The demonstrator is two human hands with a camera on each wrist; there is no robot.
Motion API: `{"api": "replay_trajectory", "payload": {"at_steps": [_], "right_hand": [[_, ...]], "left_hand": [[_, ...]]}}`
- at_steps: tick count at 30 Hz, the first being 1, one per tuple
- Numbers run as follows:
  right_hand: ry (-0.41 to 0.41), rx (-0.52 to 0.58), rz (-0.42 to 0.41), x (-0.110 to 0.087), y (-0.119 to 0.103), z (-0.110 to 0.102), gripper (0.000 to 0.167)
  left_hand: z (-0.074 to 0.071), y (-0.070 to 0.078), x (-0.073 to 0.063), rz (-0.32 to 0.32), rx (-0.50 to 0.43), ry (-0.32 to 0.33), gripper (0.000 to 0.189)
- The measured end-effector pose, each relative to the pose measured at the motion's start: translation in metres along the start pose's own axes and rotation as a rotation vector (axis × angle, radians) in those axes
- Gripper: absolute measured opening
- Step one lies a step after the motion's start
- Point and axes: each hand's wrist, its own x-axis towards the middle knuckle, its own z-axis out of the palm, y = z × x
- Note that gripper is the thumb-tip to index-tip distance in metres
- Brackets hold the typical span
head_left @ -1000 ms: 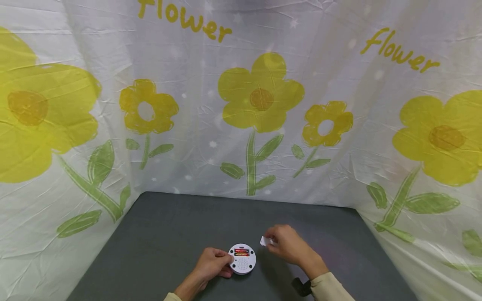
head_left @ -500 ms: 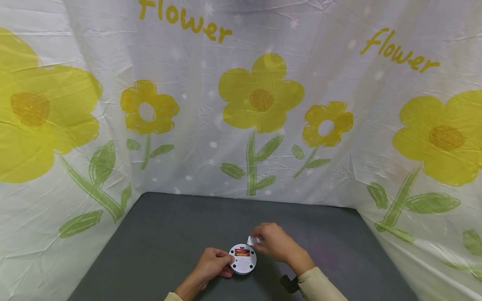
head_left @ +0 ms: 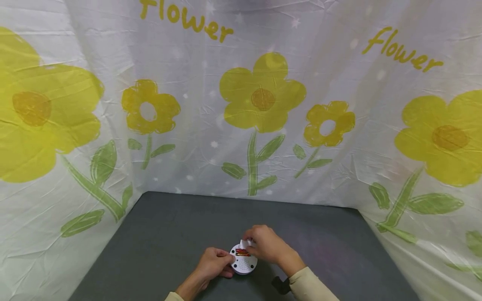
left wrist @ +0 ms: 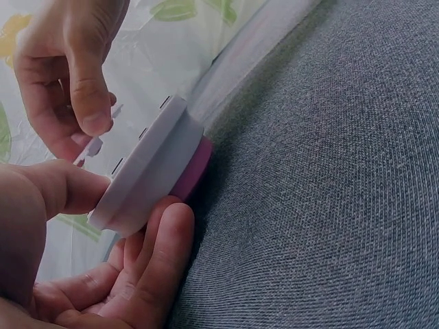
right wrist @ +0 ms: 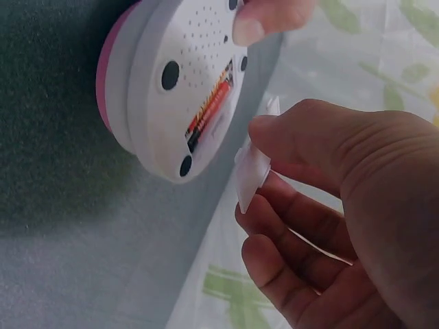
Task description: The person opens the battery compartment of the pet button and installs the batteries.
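A round white device (head_left: pixel 244 265) with a pink base (left wrist: pixel 194 170) lies bottom-up on the table, small black feet and a speaker grid showing. Red batteries (right wrist: pixel 211 108) sit in its uncovered compartment. My left hand (head_left: pixel 214 263) grips the device's left edge, thumb on the upper face and fingers below the rim. Between thumb and fingers, my right hand (head_left: pixel 266 246) pinches a small white battery cover (right wrist: pixel 254 168). In the right wrist view the cover is tilted and apart from the device, facing the compartment. The head view shows it over the compartment's far edge.
The dark grey cloth-covered table (head_left: pixel 180 221) spreads around both hands. A white curtain (head_left: pixel 199 167) printed with yellow flowers stands along the table's back and sides. A black strap piece (head_left: pixel 280 285) hangs at the right wrist.
My right hand has moved left with the battery cover, from beside the device to above its compartment. The left hand and the device have stayed almost still.
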Motion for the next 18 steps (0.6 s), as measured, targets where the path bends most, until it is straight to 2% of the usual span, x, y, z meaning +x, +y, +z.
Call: {"api": "replay_trajectory", "payload": {"at_steps": [7,18], "right_hand": [[0.001,-0.027,-0.018,0.002,-0.006,0.005,0.020],[-0.009,0.012,-0.009,0.003,-0.001,0.019,0.020]], "left_hand": [[0.000,0.003,-0.002,-0.006,-0.002,-0.008,0.018],[0.000,0.001,-0.001,0.001,-0.004,-0.001,0.019]]}}
